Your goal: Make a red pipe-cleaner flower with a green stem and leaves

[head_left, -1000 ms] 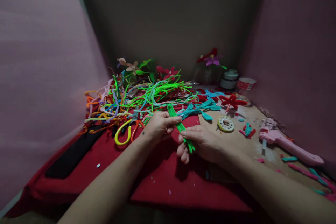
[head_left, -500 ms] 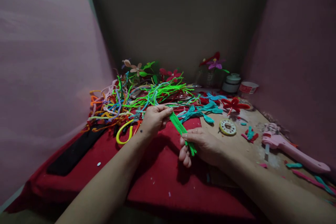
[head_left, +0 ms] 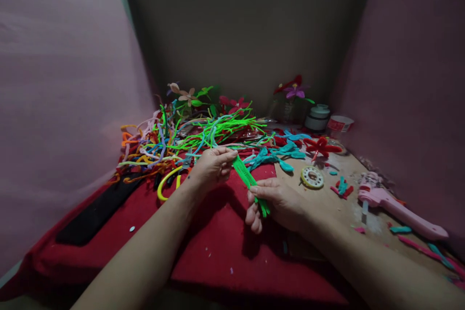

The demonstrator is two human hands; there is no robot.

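Note:
A flat strip of bright green pipe cleaners (head_left: pixel 243 172) is stretched between my two hands above the red cloth. My left hand (head_left: pixel 215 164) pinches its upper end between thumb and fingers. Lower down, my right hand (head_left: pixel 271 198) grips the strip between thumb and forefinger, and loose green ends stick out below. Behind my hands lies a heap of green pipe cleaners (head_left: pixel 232 131). Scissors with yellow handles (head_left: pixel 162 186) rest beside my left wrist, partly hidden by it.
On the right, a board (head_left: pixel 327 208) carries a pink glue gun (head_left: pixel 399 210), a yellow-rimmed dial (head_left: pixel 311 177), a red fuzzy flower (head_left: pixel 321 147) and scraps. A black strip (head_left: pixel 94 213) lies at left. Fuzzy flowers (head_left: pixel 187 96), a jar (head_left: pixel 317 117) and a cup (head_left: pixel 340 124) stand at the back.
The view has shifted slightly, so the table things sit a little further left. Both hands keep the same hold on the green pipe cleaners.

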